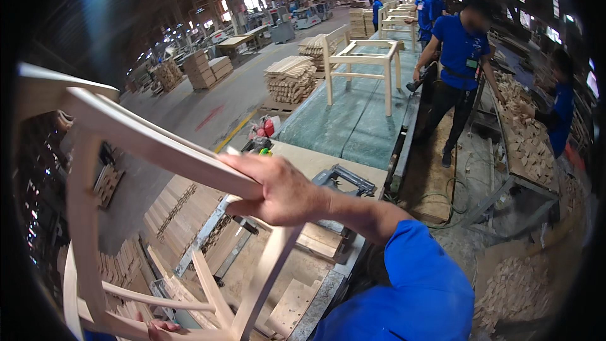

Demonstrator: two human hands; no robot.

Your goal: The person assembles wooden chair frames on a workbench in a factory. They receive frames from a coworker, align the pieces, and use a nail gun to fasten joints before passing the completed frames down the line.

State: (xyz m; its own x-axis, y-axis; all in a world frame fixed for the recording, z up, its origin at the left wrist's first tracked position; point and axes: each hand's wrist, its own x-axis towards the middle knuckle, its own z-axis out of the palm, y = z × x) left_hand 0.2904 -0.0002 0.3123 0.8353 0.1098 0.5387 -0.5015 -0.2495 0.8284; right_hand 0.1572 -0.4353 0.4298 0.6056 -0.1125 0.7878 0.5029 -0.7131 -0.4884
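Note:
A pale wooden chair frame [164, 145] is held up at the left, tilted in front of me. My right hand [278, 189] is wrapped round the end of its upper rail, thumb over the top edge and fingers underneath. Low in the picture, the fingers of my left hand [165, 327] curl round a lower rail of the same frame; most of that hand is hidden. Beyond my right wrist, a dark grey tool like a nail gun [347, 180] lies on the workbench [303, 158]. Wooden blocks [319, 240] sit under my right forearm.
A long green-topped conveyor [341, 129] runs away from me, with another chair frame [363, 60] standing on it. Stacked wooden parts [290, 79] stand left of it. A co-worker in blue [461, 50] stands at its right, near a bin of wood pieces [527, 132].

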